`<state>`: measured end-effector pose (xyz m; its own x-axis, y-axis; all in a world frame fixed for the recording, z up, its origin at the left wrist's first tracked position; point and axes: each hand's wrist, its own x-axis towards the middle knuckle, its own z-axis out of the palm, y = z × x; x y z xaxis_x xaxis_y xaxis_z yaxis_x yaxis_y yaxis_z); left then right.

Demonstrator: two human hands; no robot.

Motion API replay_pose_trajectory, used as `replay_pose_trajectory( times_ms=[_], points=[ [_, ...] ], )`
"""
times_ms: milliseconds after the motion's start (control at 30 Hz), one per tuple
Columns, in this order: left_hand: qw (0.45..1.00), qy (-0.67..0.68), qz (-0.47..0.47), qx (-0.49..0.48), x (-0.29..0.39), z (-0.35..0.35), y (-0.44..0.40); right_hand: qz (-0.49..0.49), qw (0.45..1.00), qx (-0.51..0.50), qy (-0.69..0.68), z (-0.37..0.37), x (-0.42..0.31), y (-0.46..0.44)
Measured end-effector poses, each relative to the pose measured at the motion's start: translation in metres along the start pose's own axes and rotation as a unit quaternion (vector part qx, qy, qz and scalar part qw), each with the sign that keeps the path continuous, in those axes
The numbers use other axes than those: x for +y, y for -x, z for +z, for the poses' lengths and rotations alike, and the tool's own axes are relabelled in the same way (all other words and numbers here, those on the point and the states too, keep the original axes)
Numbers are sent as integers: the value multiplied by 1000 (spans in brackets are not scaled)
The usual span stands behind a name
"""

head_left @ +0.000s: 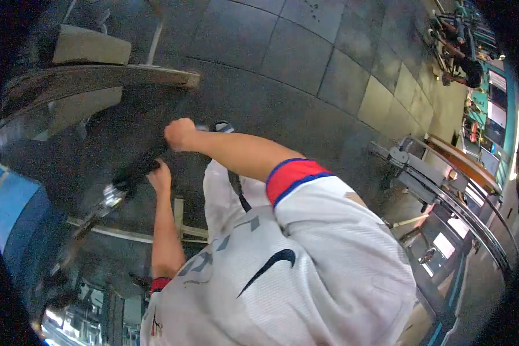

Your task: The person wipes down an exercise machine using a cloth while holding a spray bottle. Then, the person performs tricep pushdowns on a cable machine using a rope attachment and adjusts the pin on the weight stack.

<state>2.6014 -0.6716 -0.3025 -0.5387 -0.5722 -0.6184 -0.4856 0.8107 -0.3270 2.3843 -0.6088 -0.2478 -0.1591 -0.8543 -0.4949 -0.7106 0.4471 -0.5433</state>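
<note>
My right hand point(181, 135) is closed in a fist around the upper end of a long dark bar point(137, 173), with a bit of silver showing just past the fist. Lower along the same bar, my left hand point(161, 176) is curled against its side, fingers partly hidden and blurred. A shiny metal section point(112, 196) follows beyond the black part. From there the bar slants to the lower left, smeared by motion. Below my arms are my white jersey point(265, 277) and a shoe point(224, 126).
A curved beam point(127, 75) with pale blocks point(91, 46) stands upper left. A blue padded object point(18, 213) is at the left edge. Metal-railed gym equipment point(432, 179) stands at right. Another person point(464, 63) is far off upper right. Square tiles point(305, 52) cover the floor.
</note>
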Motion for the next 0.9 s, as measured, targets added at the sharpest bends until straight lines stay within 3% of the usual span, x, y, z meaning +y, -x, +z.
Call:
replay_pose_trajectory(
  times_ms=[67, 133, 233, 267, 300, 333, 367, 433, 500, 567, 600, 700, 733, 767, 833, 900],
  points=[
    [986, 78, 68, -130, 23, -8, 17, 37, 986, 2, 164, 44, 42, -1],
    [971, 193, -31, -140, 19, 25, 37, 78, 928, 43, 363, 62, 74, 1],
    [942, 249, -74, -214, 4, 67, 20, 104, 931, 33, 349, 61, 90, 9],
    [933, 253, -74, -247, -1, 82, 9, 123, 949, 9, 290, 61, 88, 3],
    [953, 258, -27, -155, -1, 119, -7, 144, 963, -14, 227, 63, 80, -8],
    [959, 235, -32, -157, 9, 101, -9, 166, 972, -39, 164, 58, 73, -7],
    [964, 207, -36, -163, 13, 64, -6, 124, 977, 3, 174, 45, 59, 8],
    [976, 172, -29, -128, 10, 36, -4, 105, 990, -27, 87, 19, 36, 7],
    [986, 161, -6, -44, 4, 33, -13, 66, 997, -9, 36, -3, 19, 3],
    [948, 294, -67, 103, -2, 63, -25, 29, 1000, 9, 6, -18, 5, -1],
    [929, 344, -116, 68, -6, 73, -25, 24, 1000, 13, -6, -35, -9, 5],
    [994, 6, -12, 109, -23, -22, 13, 4, 998, 47, -40, -60, -38, 11],
    [997, 40, -39, 57, -30, -34, 13, -3, 997, 60, -52, -65, -45, 12],
    [973, 192, -87, 96, -34, -37, 18, -24, 995, 68, -70, -73, -53, 17],
    [828, 498, -134, 220, -41, -43, 30, -68, 989, 86, -103, -94, -65, 28],
    [771, 556, -142, 278, -54, -63, 39, -117, 980, 98, -127, -113, -74, 40]
  ],
)
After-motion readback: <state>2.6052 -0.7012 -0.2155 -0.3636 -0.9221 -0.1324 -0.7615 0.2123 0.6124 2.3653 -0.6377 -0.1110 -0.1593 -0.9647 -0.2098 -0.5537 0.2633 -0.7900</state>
